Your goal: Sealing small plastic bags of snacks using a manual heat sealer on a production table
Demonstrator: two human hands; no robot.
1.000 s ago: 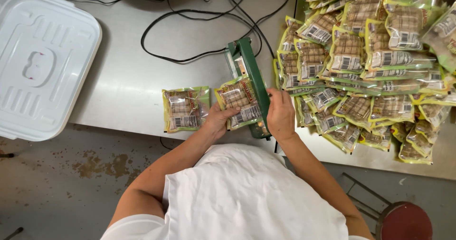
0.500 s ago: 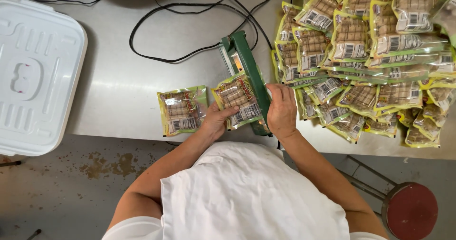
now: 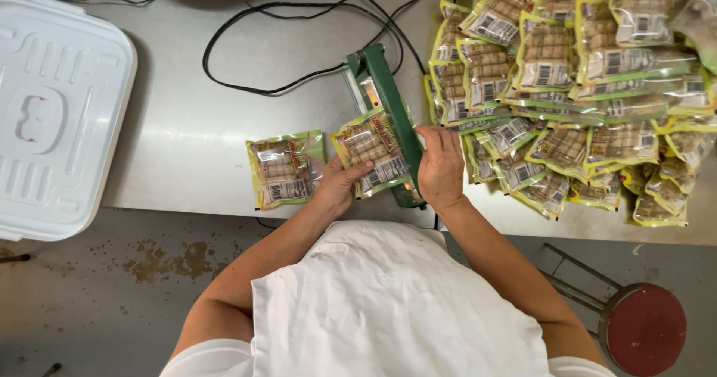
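Note:
A green bar sealer (image 3: 390,108) lies on the steel table (image 3: 194,138), slanting away from me. A yellow-green snack packet (image 3: 371,150) lies with its right edge under the sealer's arm. My left hand (image 3: 337,184) grips that packet by its lower left corner. The fingers of my right hand (image 3: 441,164) rest flat on the near end of the sealer's arm. Another packet of the same kind (image 3: 284,168) lies flat just left of my left hand.
A big heap of like packets (image 3: 582,86) covers the table's right side. A white plastic lid (image 3: 56,116) lies at the left edge. Black cables (image 3: 299,19) loop behind the sealer. A red round stool (image 3: 646,328) stands on the floor at lower right.
Both hands stay on the packet and sealer arm; only the camera view has shifted slightly, so everything sits a little lower and to the left.

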